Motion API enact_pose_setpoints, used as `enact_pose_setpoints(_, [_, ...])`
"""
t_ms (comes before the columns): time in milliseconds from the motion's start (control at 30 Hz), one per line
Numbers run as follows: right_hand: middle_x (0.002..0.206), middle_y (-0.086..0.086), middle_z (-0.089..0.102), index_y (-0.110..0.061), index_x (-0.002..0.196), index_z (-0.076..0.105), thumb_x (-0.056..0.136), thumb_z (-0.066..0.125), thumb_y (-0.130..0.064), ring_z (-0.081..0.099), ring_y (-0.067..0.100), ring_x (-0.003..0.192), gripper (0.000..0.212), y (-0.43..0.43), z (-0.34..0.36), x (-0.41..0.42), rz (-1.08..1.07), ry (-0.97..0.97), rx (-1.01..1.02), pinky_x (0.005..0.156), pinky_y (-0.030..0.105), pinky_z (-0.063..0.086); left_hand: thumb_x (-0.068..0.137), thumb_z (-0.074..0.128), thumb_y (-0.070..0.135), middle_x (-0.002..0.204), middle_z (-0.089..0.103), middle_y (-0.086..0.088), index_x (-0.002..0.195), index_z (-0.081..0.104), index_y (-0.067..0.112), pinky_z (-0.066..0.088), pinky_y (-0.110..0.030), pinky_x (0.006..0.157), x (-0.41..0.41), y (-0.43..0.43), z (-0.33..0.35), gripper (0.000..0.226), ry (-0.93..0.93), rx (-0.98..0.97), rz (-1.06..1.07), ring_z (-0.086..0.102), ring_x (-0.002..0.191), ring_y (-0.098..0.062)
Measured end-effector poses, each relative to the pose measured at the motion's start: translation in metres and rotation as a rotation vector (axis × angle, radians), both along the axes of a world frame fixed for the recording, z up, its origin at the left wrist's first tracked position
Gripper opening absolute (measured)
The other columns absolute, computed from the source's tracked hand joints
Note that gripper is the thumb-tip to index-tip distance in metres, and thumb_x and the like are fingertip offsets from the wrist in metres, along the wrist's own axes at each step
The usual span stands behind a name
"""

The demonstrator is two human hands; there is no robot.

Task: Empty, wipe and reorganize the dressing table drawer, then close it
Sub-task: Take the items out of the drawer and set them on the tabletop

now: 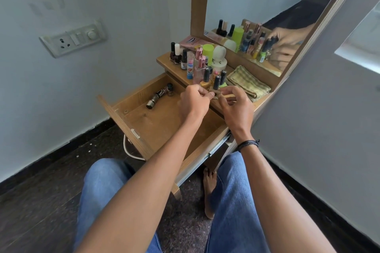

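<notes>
Beyond your blue-denim knees, left hand and right hand both pinch a small black-capped beige bottle at the wooden shelf edge above the open wooden drawer, where a nudge may topple the crowded neighbouring bottles.

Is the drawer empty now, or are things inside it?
Not empty: the open drawer holds a few small bottles near its far corner.

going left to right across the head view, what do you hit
white wall switch plate → dark bottles lying in the open wooden drawer → left hand → beige nail polish bottle with black cap → right hand
</notes>
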State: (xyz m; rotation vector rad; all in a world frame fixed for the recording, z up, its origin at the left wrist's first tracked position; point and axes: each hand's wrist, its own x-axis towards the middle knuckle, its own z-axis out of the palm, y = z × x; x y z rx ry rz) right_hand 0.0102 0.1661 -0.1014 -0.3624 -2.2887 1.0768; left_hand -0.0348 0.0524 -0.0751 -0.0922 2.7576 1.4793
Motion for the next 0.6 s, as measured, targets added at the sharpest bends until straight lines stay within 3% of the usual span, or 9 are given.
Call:
enact_pose_setpoints(100, [0.099, -0.015, 0.068, -0.028, 0.107, 0.073, 0.093, 0.071, -0.022, 0.064, -0.006, 0.076, 0.016, 0.0, 0.002, 0.0, -0.004, -0.012, 0.024, 0.071, 0.028, 0.06, 0.089, 0.075, 0.038, 0.092, 0.075, 0.005, 0.09, 0.072, 0.024, 0.048, -0.024, 0.055, 0.003, 0.005, 0.001, 0.014, 0.054, -0.062, -0.022, 0.066, 0.077, -0.014])
enact_pose_setpoints(267, [0.099, -0.014, 0.068, -0.028, 0.112, 0.074, 0.093, 0.071, -0.022, 0.065, -0.003, 0.078, 0.02, 0.003, 0.004, 0.003, 0.021, 0.01, 0.016, 0.071, 0.025, 0.059, 0.089, 0.074, 0.039, 0.089, 0.074, 0.008, 0.088, 0.072, 0.027, 0.033, -0.02, 0.045, 0.01, 0.0, -0.004, 0.012, 0.078, -0.086, -0.02, 0.057, 0.064, -0.004])
enact_pose_setpoints(367, [0.096, -0.008, 0.071, -0.023, 0.107, 0.076, 0.091, 0.07, -0.018, 0.066, 0.004, 0.082, 0.018, 0.01, 0.004, 0.009, 0.015, 0.081, -0.067, 0.074, 0.027, 0.057, 0.089, 0.074, 0.037, 0.087, 0.073, 0.01, 0.088, 0.07, 0.028, 0.035, -0.021, 0.046, 0.013, -0.022, -0.013, 0.01, 0.066, -0.124, -0.002, 0.063, 0.072, -0.01])
enact_pose_setpoints(433, [0.096, -0.004, 0.072, -0.022, 0.099, 0.076, 0.089, 0.067, -0.012, 0.066, 0.007, 0.088, 0.017, 0.011, 0.004, 0.013, 0.032, 0.115, -0.11, 0.081, 0.034, 0.056, 0.091, 0.073, 0.032, 0.096, 0.073, 0.007, 0.098, 0.07, 0.029, 0.045, -0.024, 0.054, 0.006, -0.048, -0.02, 0.009, 0.048, -0.185, 0.006, 0.066, 0.083, -0.014])
enact_pose_setpoints(500, [0.096, -0.003, 0.07, -0.019, 0.096, 0.076, 0.09, 0.064, -0.007, 0.065, 0.01, 0.088, 0.018, 0.003, 0.005, 0.016, 0.085, 0.148, -0.089, 0.079, 0.036, 0.056, 0.092, 0.072, 0.029, 0.116, 0.069, 0.002, 0.114, 0.068, 0.024, 0.055, -0.032, 0.07, -0.007, -0.076, -0.027, 0.023, 0.032, -0.3, 0.017, 0.065, 0.101, -0.019])
enact_pose_setpoints(600, [0.092, -0.001, 0.065, -0.012, 0.095, 0.076, 0.092, 0.062, -0.003, 0.061, 0.017, 0.082, 0.017, -0.022, 0.005, 0.019, 0.236, 0.193, 0.077, 0.07, 0.034, 0.053, 0.092, 0.071, 0.029, 0.143, 0.048, -0.006, 0.135, 0.057, 0.016, 0.048, -0.04, 0.095, -0.029, -0.11, -0.038, 0.046, -0.04, -0.525, -0.053, 0.048, 0.126, -0.027])
